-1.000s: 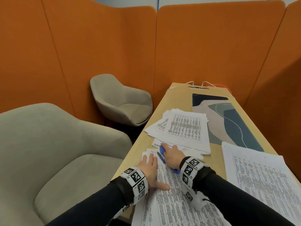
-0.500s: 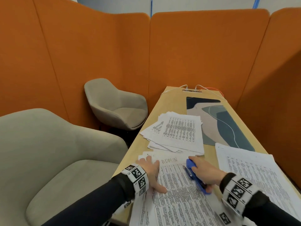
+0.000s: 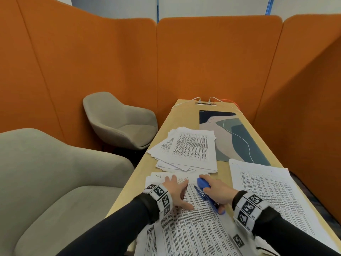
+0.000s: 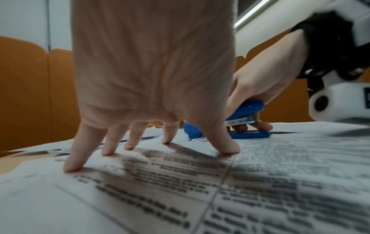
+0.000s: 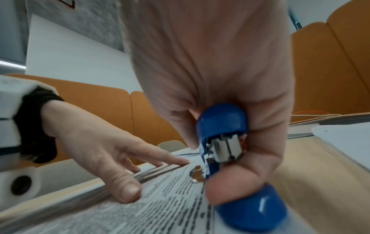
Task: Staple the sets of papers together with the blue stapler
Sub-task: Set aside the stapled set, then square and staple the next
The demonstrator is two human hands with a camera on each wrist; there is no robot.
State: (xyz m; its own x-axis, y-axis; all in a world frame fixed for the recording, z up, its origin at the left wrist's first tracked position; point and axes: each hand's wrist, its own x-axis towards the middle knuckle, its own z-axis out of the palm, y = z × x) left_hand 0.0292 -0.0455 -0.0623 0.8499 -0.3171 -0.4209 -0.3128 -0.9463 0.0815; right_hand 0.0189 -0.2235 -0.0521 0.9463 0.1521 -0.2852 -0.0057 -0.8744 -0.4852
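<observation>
The blue stapler (image 3: 203, 185) lies slanted on the near set of printed papers (image 3: 193, 228), its nose close to the set's top edge. My right hand (image 3: 215, 191) grips it, fingers over the top and thumb underneath (image 5: 230, 186). My left hand (image 3: 175, 191) presses the same set with spread, straight fingertips (image 4: 108, 152), just left of the stapler (image 4: 246, 117). In the left wrist view my thumb hides the stapler's nose, so I cannot tell whether paper sits between its arms. The right wrist view shows the stapler (image 5: 222, 123) end on.
A loose pile of printed sheets (image 3: 191, 150) lies farther along the wooden table (image 3: 177, 117); another stack (image 3: 267, 191) sits to the right. A patterned mat (image 3: 239, 137) lies beyond. Grey armchairs (image 3: 121, 124) stand left of the table, inside orange partitions.
My right hand has carried the stapler from the set's upper left toward the right. The left hand stays pressed on the sheets. The head view has tilted upward.
</observation>
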